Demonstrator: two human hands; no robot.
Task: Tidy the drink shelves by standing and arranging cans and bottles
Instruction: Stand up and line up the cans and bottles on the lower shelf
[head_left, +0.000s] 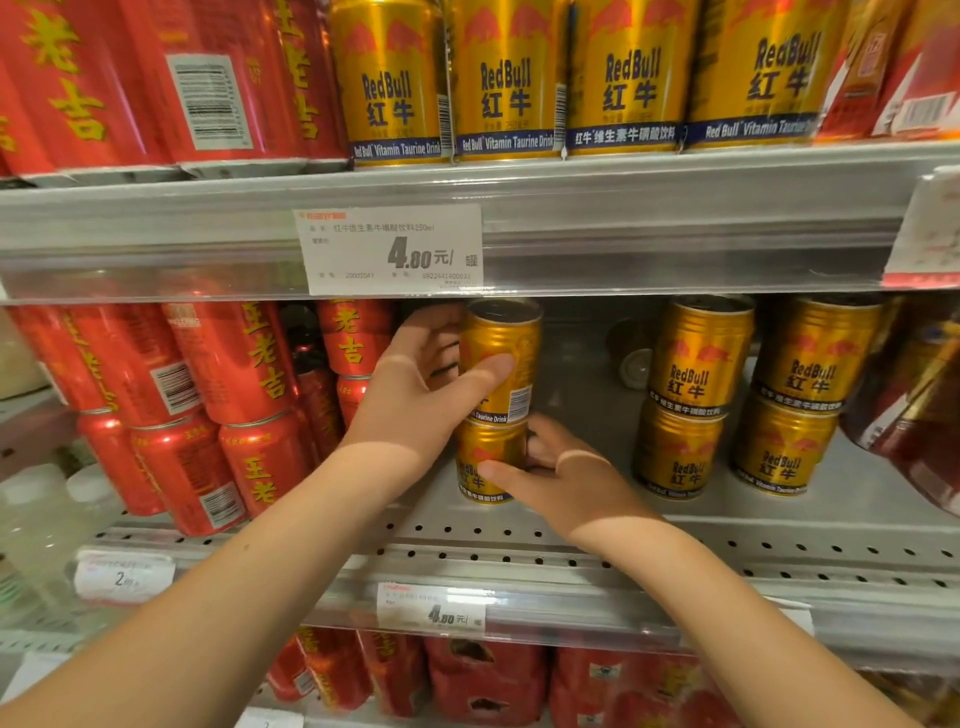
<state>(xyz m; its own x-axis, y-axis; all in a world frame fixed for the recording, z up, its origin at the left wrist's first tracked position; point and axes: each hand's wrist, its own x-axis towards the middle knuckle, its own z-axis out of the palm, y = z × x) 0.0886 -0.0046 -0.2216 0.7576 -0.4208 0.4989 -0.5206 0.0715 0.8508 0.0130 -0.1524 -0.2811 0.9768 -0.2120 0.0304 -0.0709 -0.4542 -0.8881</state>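
On the middle shelf (675, 535) two gold Red Bull cans stand stacked. My left hand (415, 384) grips the upper gold can (506, 338), thumb across its front and fingers behind it. My right hand (566, 478) holds the lower gold can (485, 457), thumb on its front and fingers round its right side. To the right, two more stacks of gold cans (696, 395) (810, 395) stand upright. One can (631, 353) lies on its side deep at the back of the shelf.
Red cans (228, 395) stand stacked to the left, close to my left wrist. The top shelf holds a row of gold cans (509, 83) and red cans (104, 83). Red packs (488, 680) fill the shelf below. A red pack (914, 415) leans at the far right.
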